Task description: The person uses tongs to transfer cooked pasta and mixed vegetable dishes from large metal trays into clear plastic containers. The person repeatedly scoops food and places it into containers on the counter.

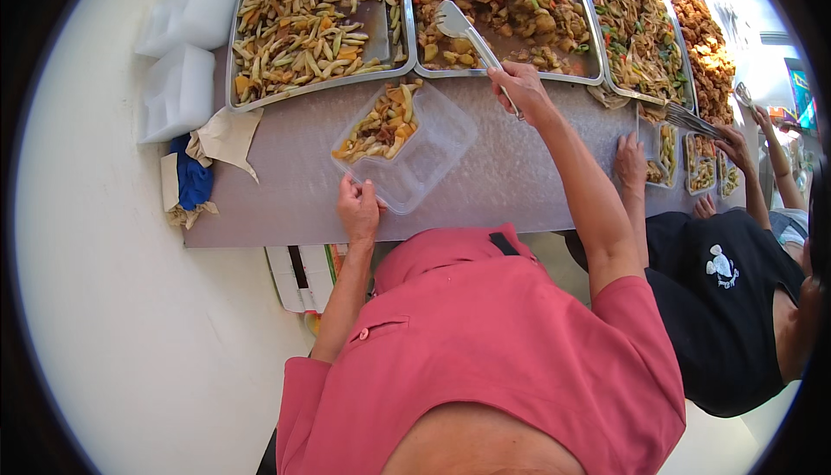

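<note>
My left hand [359, 209] grips the near-left corner of a clear plastic compartment food container [428, 170] on the table. One long compartment holds cooked pale vegetable strips with orange slices [383, 128]; the other compartments hold no food. In my right hand [521, 92] are metal serving tongs [477, 39]. Their broad, fork-edged tip hangs over the near part of a metal tray [506, 73] of stewed chunks with red and green pepper pieces. Nothing shows plainly between the tong jaws. Left of it stands a metal tray [318, 91] of the same vegetable strips.
Stacked plastic containers [178, 89] stand at the left by a crumpled cloth [227, 137] and a blue item [193, 173]. Rightward are a noodle-like dish [639, 40] and a fried-food heap [698, 47]. A co-worker in black [720, 300] holds tongs [691, 120] over partly filled containers [701, 163].
</note>
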